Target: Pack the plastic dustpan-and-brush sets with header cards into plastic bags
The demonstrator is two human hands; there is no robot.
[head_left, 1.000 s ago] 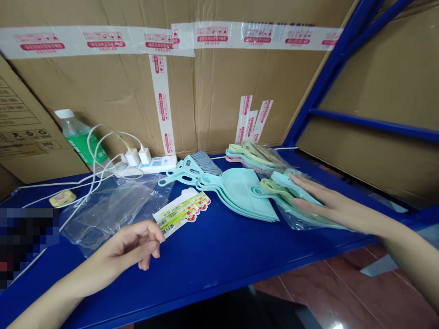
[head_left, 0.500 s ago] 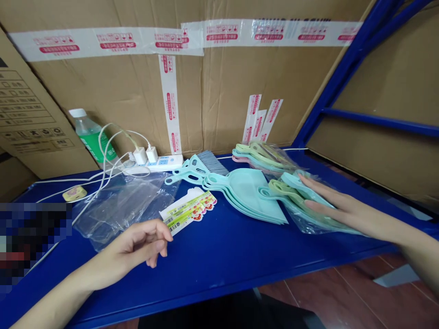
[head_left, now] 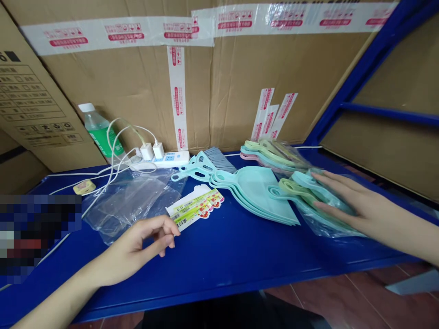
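My left hand (head_left: pixel 144 240) hovers over the blue table, fingers loosely curled and a gap between thumb and forefinger; nothing shows in it. Just beyond its fingertips lie printed card labels (head_left: pixel 195 208), fanned out. My right hand (head_left: pixel 363 208) has its fingers spread over bagged dustpan sets (head_left: pixel 318 221), teal and green, and seems to touch the plastic. Part of that bag is hidden under the hand. Between both hands sits a nested stack of teal dustpans (head_left: pixel 262 185). Teal hand brushes (head_left: pixel 202 162) with grey bristles lie behind, their handles pointing left.
More bagged sets (head_left: pixel 270 153) lie at the back right. Clear plastic bags (head_left: pixel 126 196) are spread on the left, near white cables, a power strip (head_left: pixel 174 158) and a green-labelled bottle (head_left: pixel 104 132). Cardboard boxes (head_left: pixel 137 91) wall the back; a blue frame post (head_left: pixel 360 68) stands right.
The view has shifted, so the scene sits further right. My right hand's fingers are a little more spread over the bagged dustpans. My left hand keeps nearly the same pose beside the labels.
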